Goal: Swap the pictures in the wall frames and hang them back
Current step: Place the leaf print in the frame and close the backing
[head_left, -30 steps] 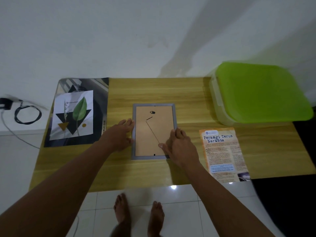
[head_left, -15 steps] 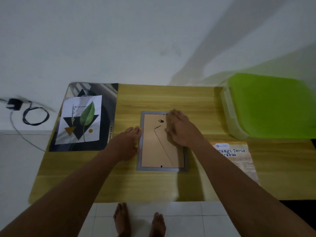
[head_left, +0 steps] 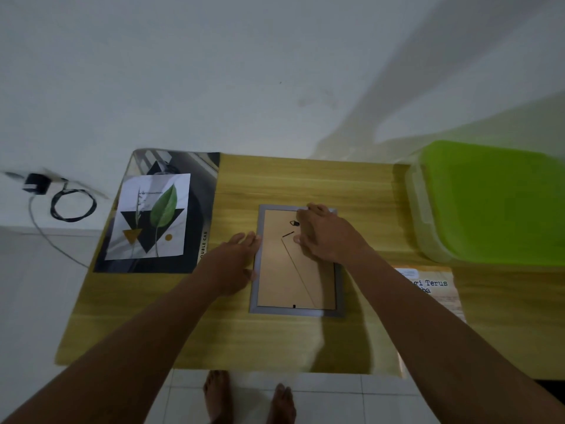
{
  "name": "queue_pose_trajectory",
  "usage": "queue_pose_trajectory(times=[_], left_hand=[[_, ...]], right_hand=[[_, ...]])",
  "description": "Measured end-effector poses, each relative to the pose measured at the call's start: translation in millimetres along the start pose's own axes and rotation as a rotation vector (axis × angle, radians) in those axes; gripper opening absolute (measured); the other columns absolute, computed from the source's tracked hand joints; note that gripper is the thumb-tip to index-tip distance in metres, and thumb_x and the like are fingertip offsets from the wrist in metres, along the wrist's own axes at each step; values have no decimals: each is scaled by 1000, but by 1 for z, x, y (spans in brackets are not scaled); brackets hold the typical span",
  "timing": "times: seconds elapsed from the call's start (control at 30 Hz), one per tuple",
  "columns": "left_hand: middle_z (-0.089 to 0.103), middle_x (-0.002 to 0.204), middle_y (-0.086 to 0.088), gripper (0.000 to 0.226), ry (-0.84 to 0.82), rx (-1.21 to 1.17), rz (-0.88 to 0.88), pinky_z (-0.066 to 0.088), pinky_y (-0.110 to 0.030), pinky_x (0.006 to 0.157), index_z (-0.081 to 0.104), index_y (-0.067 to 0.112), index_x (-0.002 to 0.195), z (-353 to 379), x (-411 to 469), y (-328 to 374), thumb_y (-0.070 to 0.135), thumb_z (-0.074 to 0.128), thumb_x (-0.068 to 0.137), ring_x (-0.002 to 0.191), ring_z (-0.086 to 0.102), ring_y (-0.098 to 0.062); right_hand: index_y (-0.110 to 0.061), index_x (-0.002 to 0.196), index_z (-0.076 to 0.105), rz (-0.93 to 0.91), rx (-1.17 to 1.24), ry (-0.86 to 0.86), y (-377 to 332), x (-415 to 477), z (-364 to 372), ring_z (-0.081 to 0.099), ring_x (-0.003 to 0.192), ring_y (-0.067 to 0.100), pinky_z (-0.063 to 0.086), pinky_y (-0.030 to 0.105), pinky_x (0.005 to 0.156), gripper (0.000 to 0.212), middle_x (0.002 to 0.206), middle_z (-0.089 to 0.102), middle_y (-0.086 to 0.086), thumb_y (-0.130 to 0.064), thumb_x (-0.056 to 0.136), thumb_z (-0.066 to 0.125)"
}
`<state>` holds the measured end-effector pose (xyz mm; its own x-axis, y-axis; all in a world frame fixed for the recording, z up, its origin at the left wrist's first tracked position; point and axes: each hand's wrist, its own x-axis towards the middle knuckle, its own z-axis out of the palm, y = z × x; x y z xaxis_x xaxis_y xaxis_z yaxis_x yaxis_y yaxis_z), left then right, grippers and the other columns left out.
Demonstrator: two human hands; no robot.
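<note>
Frame (head_left: 293, 311) lies face down, flat on the table (head_left: 305, 179), approx mid-table, long side running away from the person. Grey border all round. Brown backing board (head_left: 284, 280) faces up, w/ a small black hanger (head_left: 294, 223) near its top and a thin slanted line across it.

L hand (head_left: 235, 264) lies flat on the table at the frame's left edge. Its fingers are straight & close together, tips touching the grey border, holding nothing. R hand (head_left: 328, 238) sits on the upper right part of the backing board. Its fingers are bent, tips at the top edge just right of the hanger, thumb lower down on the board. Can't tell if it pinches sth there or only presses.

Leaf picture (head_left: 153, 215) lies face up at the table's left end, on top of a bigger dark poster (head_left: 203, 191), apart from the frame. Leaflet (head_left: 437, 289) w/ orange print lies right of the frame, partly hidden by the R forearm. Box w/ green lid (head_left: 495, 203) stands at the far right.

On the floor left of the table: black charger (head_left: 35, 185) & coiled cable (head_left: 73, 206). Bare feet (head_left: 218, 393) stand on white tiles (head_left: 336, 399) below the table's near edge.
</note>
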<state>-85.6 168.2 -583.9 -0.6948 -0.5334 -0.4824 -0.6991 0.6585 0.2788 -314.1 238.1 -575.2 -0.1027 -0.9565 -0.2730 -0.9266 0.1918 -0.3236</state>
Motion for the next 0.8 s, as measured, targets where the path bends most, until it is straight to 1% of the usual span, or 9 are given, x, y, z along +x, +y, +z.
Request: queue_pose_trajectory(times=[0.13, 0.27, 0.47, 0.57, 0.7, 0.8], left_hand=[[2, 163, 3, 80, 1, 9, -1, 22, -42, 118, 4, 19, 155, 0, 0, 0, 33, 56, 95, 150, 0, -16], [3, 163, 3, 81, 1, 3, -6, 23, -41, 118, 5, 20, 155, -1, 0, 0, 34, 56, 94, 150, 1, -16], [4, 163, 2, 81, 3, 12, -5, 25, -41, 117, 6, 19, 155, 0, 0, -1, 35, 57, 94, 150, 3, -17], [4, 163, 3, 80, 1, 4, -8, 25, -41, 118, 6, 19, 155, 0, 0, 0, 34, 56, 94, 150, 3, -17], [4, 163, 4, 79, 7, -16, -9, 23, -40, 118, 7, 21, 155, 0, -1, 0, 33, 56, 94, 150, 2, -15], [5, 163, 4, 79, 13, -19, -13, 22, -41, 118, 8, 20, 155, 0, -2, 1, 33, 57, 94, 150, 3, -15]], right_hand=[[-17, 136, 45, -23, -42, -6, 1, 2, 0, 30, 140, 27, 41, 40, 98, 50, 152, 35, 11, -44, 95, 56], [-17, 136, 46, -25, -60, -17, 1, 4, -1, 32, 138, 28, 40, 40, 100, 50, 152, 35, 11, -45, 95, 55], [-16, 141, 43, -35, -102, -25, 2, 4, 1, 28, 142, 29, 38, 41, 104, 54, 157, 29, 13, -46, 97, 51], [-15, 141, 42, -46, -118, -19, 3, 3, 2, 29, 141, 29, 38, 41, 104, 54, 155, 31, 14, -46, 98, 49], [-13, 144, 37, -59, -121, -17, 2, -1, 2, 27, 141, 31, 37, 44, 104, 56, 155, 30, 16, -44, 99, 47], [-10, 149, 28, -48, -64, 9, 0, -11, 3, 24, 143, 32, 33, 44, 109, 60, 155, 29, 16, -41, 101, 46]])
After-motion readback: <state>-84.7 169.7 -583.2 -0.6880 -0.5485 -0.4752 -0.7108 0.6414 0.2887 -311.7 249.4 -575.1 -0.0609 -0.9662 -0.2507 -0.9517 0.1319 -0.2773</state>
